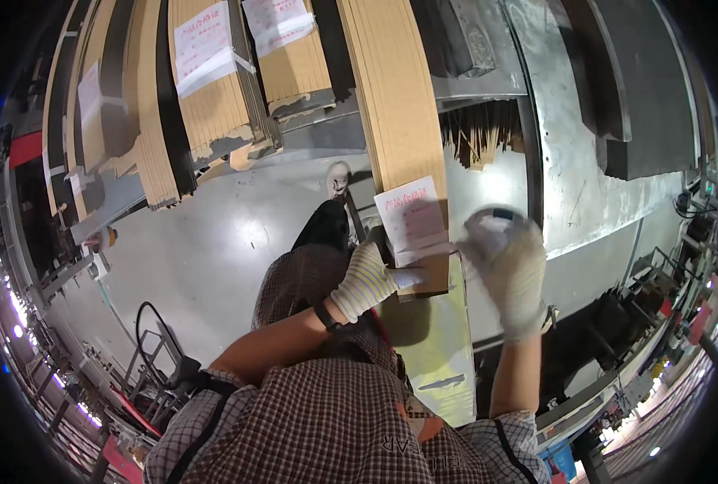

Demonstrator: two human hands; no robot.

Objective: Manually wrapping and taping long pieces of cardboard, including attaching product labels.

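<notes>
A long stack of light-brown strips [399,97] runs away from me, its near end at my hands. A white paper label with red print [411,211] lies on top of that end, with a strip of clear tape [423,252] across its lower edge. My left hand [367,282], in a striped knit glove, grips the left side of the stack's end, one finger lying over the top below the label. To the right, my gloved right hand [516,278], smeared by motion, is closed around a roll of tape [496,226].
More brown stacks with paper labels [206,48] lie on a rack at the far left. A yellowish board [451,355] is under the near end. Dark metal pieces [657,81] rest on a grey metal surface [568,161] at the right. A shoe [339,179] shows on the floor.
</notes>
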